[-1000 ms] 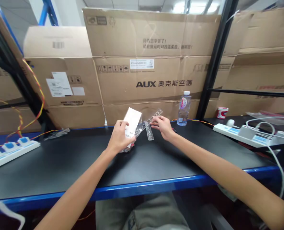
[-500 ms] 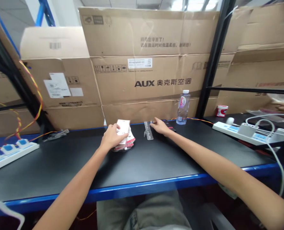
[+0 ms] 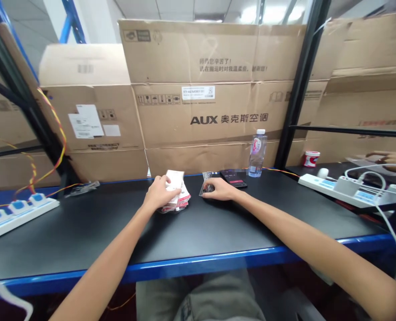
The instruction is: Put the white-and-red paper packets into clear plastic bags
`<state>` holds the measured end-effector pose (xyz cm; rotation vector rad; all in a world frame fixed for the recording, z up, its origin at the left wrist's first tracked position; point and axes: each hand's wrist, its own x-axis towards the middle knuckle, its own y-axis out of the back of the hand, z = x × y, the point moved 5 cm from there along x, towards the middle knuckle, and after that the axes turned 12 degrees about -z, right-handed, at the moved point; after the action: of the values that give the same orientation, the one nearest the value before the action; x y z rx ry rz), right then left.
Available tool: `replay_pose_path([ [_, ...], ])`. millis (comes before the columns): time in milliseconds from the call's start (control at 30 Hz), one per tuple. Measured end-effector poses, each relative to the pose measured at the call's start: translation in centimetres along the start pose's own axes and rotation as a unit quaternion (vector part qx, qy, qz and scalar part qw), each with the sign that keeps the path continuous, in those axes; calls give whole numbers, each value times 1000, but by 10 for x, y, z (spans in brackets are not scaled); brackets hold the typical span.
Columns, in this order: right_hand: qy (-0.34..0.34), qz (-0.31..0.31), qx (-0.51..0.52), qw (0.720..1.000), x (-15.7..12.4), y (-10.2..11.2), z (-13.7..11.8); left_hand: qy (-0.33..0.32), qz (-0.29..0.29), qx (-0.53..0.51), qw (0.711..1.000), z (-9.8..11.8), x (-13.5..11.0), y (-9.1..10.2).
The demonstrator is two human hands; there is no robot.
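My left hand (image 3: pixel 158 192) is wrapped over the left side of a stack of white and red cards (image 3: pixel 177 182), thumb across the top. The stack lies on the black table, and some clear plastic shows at its base. To the right, my right hand (image 3: pixel 222 190) is closed, with curled fingers and thumb on the lower part of a clear plastic strip (image 3: pixel 206 176) that lies flat. Part of the strip is hidden under the fingers. Just behind this hand lies a phone (image 3: pixel 235 178) with a lit dark screen.
A water bottle (image 3: pixel 257 154) stands at the back right, near a red and white tub (image 3: pixel 311 158). Power strips (image 3: pixel 341 189) with cables lie at right and another power strip (image 3: pixel 20 214) at left. Cardboard sheets (image 3: pixel 171 129) wall the back. Another person's hand (image 3: pixel 393 158) shows at far right.
My right hand has moved nearer along the clear plastic strip, from its far end to its lower part, uncovering the phone. My left hand stays on the card stack.
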<state>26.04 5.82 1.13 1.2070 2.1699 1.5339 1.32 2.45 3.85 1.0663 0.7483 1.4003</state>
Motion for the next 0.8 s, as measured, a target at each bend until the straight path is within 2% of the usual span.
replay_pose_path([
  [233,28,-35,-14,999,-5,6,1,13,-13,11,1000,0,1,-1],
  [367,64,-30,-34,997,-7,12,-11,16,-15,14,1000,0,1,-1],
  [500,92,-10,-105,990,-7,18,-26,12,-17,10,1000,1,0,-1],
  [633,114,39,-159,980,-8,21,-35,14,-21,7,1000,1,0,-2],
  [800,121,129,-169,970,-12,32,-33,13,-24,10,1000,2,1,-2],
])
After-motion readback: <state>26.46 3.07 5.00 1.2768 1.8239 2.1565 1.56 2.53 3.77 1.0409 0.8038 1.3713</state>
